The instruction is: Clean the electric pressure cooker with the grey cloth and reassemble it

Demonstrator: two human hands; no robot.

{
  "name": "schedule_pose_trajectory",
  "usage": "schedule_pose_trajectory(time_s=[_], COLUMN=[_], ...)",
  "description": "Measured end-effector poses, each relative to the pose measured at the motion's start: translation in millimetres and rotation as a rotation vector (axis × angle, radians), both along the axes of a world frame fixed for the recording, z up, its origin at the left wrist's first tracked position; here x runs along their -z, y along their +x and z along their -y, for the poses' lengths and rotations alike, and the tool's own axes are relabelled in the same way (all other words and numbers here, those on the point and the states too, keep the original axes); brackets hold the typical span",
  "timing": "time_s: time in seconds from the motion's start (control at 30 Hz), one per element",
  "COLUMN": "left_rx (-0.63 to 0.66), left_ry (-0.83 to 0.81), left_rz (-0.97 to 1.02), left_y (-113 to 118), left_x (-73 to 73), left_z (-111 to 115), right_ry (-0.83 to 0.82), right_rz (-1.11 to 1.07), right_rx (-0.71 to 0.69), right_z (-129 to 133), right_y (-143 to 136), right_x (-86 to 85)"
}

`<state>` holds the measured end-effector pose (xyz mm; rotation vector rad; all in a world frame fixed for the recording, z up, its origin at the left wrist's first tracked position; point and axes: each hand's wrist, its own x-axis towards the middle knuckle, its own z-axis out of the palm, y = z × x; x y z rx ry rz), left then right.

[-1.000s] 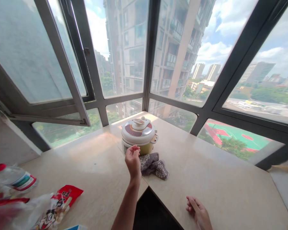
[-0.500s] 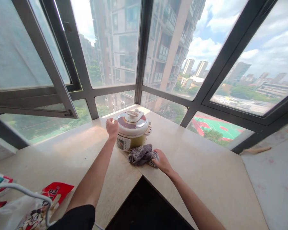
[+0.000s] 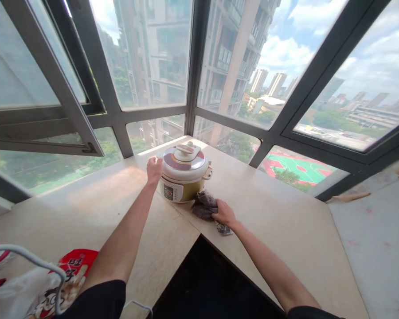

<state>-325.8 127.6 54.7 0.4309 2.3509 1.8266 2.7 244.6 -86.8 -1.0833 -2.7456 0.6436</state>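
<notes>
A round electric cooker (image 3: 183,173) with a white rim, olive body and reflective lid stands on the pale counter, near the window corner. My left hand (image 3: 154,170) is closed at the left side of its rim, on what looks like the side handle, mostly hidden by the fingers. In front of the cooker, at its lower right, my right hand (image 3: 225,213) grips a bunched grey patterned cloth (image 3: 204,205). One end of the cloth hangs out below the hand, and its far part is against the cooker's base.
A black panel (image 3: 213,283) lies at the front middle. Red snack packaging (image 3: 76,261), a plastic bag and a grey-white cable (image 3: 29,260) are at the lower left. Windows (image 3: 156,66) rise behind the pale counter (image 3: 279,230), one of them open on the left.
My right hand has closed more fully round the cloth, which is bunched tighter and shifted right. My left hand stays by the cooker's rim. The view has shifted slightly.
</notes>
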Motion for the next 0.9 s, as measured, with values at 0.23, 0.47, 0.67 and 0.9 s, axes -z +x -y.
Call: schedule_pose_trajectory(time_s=[0.23,0.47,0.67,0.9], left_rx=[-0.133,0.135,0.707,1.291], left_ry=[0.289,0.64,0.341,-0.069], left_rz=[-0.193,-0.406,-0.102,0.373], left_y=[40,191,343,496], left_x=[-41.4,-61.6,11.7,108.6], left_z=[-2,-21,-40,-39], right_ry=[-0.115,-0.12,-0.1,-0.112], right_rz=[-0.219,-0.418,-0.507,-0.541], right_rx=[0.482,0.859,1.041,1.08], right_z=[-37,-37,-11,29], right_y=[113,237,328,393], right_x=[2.0,-6.7,-7.9,3.9])
